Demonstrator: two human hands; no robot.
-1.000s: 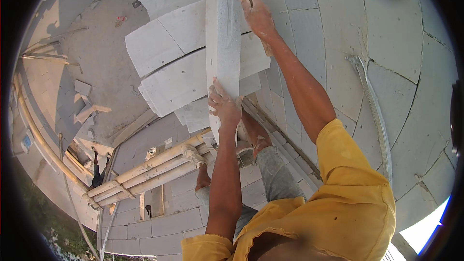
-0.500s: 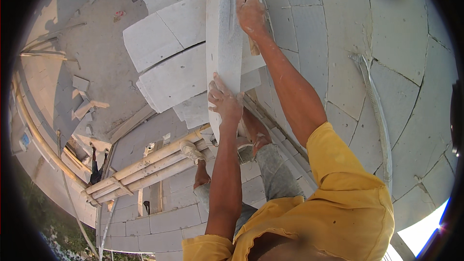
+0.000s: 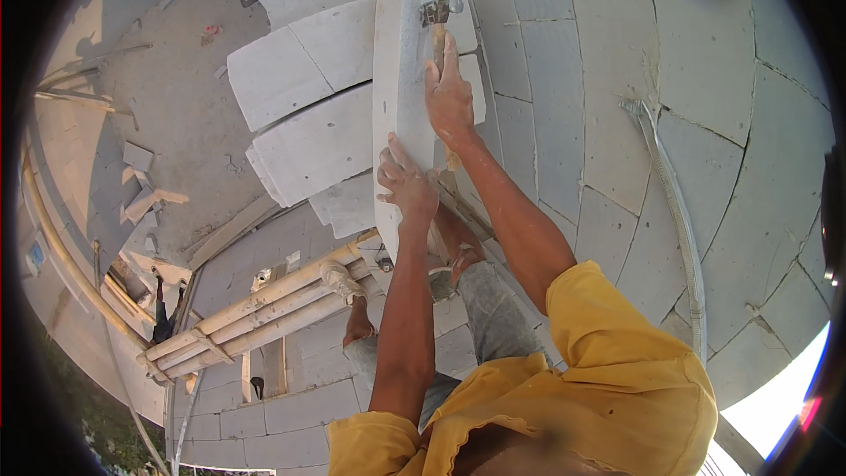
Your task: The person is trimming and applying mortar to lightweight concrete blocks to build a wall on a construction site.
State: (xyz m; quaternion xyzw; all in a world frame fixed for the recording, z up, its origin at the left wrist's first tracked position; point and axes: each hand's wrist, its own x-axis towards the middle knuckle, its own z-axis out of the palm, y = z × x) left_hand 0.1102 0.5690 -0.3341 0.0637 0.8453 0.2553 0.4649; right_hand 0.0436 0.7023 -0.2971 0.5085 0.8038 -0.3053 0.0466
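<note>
A long pale grey block stands on edge ahead of me, its narrow face up. On the near end of it rests my left hand, fingers spread and dusty. My right hand is wrapped round the wooden handle of a hammer. The hammer's metal head lies at the far end of the block, over its right edge; whether it touches cannot be made out. The handle's lower end shows below my wrist.
Stacked pale blocks lie left of the long block. Bamboo poles run below them, with my shoe on them. A block wall rises on the right, with a pale corrugated conduit. Another person's dark-clothed figure shows far below left.
My right hand and the hammer have come down toward me, so the hammer head is now fully in view at the block's far end. My left hand stays on the block.
</note>
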